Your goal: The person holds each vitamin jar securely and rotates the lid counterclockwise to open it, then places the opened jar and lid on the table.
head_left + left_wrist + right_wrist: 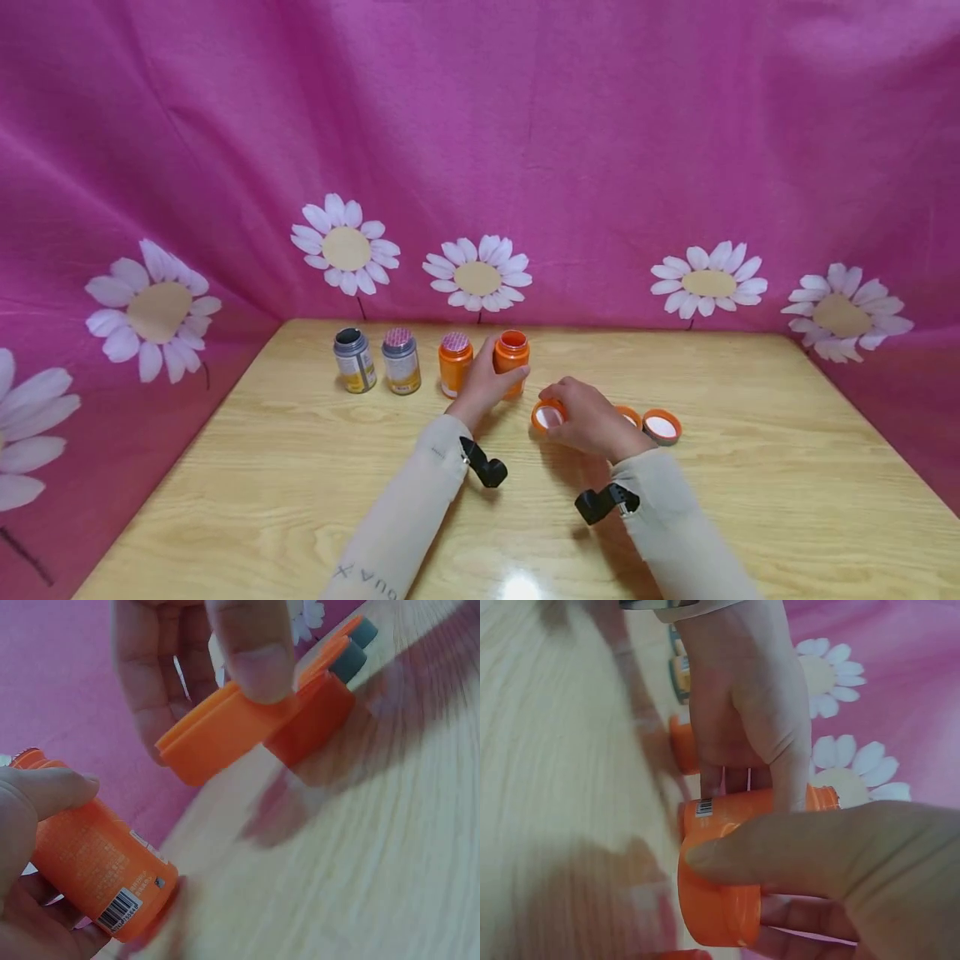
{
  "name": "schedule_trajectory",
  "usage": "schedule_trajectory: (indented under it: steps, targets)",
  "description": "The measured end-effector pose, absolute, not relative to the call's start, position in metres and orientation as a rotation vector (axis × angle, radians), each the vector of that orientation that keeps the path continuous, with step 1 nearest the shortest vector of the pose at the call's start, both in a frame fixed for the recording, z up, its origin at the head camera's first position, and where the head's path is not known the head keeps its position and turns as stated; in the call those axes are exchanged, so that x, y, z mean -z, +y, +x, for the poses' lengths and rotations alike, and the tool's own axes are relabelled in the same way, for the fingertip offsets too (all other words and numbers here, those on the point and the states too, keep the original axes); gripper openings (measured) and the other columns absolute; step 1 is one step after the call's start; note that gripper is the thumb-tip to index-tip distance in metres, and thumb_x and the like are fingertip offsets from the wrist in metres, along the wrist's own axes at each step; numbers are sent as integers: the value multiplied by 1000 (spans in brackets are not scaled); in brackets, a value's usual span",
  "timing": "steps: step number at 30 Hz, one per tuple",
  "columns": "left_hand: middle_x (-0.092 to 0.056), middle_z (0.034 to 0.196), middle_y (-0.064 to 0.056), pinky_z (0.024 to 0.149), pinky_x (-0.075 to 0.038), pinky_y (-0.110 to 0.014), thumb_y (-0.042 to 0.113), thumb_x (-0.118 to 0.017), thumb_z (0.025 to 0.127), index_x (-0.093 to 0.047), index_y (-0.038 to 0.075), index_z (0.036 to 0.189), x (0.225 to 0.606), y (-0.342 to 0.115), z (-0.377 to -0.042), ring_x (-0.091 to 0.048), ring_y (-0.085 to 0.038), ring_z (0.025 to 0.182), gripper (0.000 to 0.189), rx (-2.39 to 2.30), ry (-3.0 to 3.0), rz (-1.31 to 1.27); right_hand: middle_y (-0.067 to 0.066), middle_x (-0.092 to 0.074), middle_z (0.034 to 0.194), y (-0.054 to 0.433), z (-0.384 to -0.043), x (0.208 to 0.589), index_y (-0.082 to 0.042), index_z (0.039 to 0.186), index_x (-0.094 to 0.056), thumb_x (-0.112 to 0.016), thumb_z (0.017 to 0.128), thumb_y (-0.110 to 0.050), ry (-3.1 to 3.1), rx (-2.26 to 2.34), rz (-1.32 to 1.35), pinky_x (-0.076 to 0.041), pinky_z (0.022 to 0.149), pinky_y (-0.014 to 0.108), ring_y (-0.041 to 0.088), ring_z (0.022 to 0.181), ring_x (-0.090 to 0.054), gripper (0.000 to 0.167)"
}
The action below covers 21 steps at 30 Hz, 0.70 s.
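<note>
My left hand (489, 379) grips an orange bottle (512, 348) with an uncovered mouth, the rightmost of a row. In the left wrist view, the thumb lies across the bottle's (105, 862) upper side, with its barcode facing the camera. My right hand (592, 417) pinches an orange screw cap (539, 421) between thumb and fingers, its white-lined inside turned toward the head camera. The cap is to the right of the bottle and apart from it in the head view. The right wrist view shows the right thumb pressed along the cap (716, 907).
Left of the held bottle stand an orange bottle (455, 371) and a grey bottle (402, 367), both with pinkish seals, then a grey bottle (354, 362) with a dark open mouth. Other caps (662, 427) lie right of my right hand. A pink flowered cloth (585, 167) hangs behind the wooden table (300, 483).
</note>
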<state>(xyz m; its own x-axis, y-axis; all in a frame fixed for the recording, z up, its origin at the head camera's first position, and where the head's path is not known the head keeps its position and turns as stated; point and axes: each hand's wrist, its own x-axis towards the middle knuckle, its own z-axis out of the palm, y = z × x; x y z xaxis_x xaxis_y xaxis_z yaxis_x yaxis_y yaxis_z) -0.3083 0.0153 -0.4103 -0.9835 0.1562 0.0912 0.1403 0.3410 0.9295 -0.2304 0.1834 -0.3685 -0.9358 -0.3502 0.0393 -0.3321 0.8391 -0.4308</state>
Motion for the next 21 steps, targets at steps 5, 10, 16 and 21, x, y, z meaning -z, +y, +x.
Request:
schedule_trajectory:
  steps: [5, 10, 16, 21]
  targets:
    - [-52, 135, -5, 109, -34, -43, 27, -71, 89, -38, 19, 142, 421, 12, -308, -49, -24, 124, 63, -1793, 2547, 242, 9, -59, 106, 178, -230, 377, -2, 122, -64, -75, 80, -13, 2953, 655, -552, -47, 91, 42, 24, 93, -54, 45]
    - [-54, 132, -8, 108, -35, -43, 28, -71, 89, -40, 14, 138, 429, 10, -306, -50, -25, 121, 60, -1814, 2550, 235, 9, -60, 107, 176, -232, 380, -2, 121, -64, -75, 81, -13, 2944, 645, -525, -46, 91, 42, 24, 94, -54, 43]
    - [-54, 132, -8, 107, -36, -43, 27, -70, 89, -40, 12, 138, 436, 11, -303, -51, -25, 119, 59, -1785, 2585, 260, 11, -61, 106, 178, -234, 384, -1, 120, -65, -76, 80, -11, 2941, 608, -541, -47, 90, 42, 25, 92, -55, 43]
    - [-54, 134, -8, 108, -35, -43, 27, -70, 89, -38, 13, 140, 436, 14, -302, -52, -25, 119, 62, -1764, 2603, 274, 11, -61, 104, 181, -236, 386, -1, 119, -65, -74, 81, -10, 2935, 599, -555, -47, 88, 41, 24, 88, -55, 41]
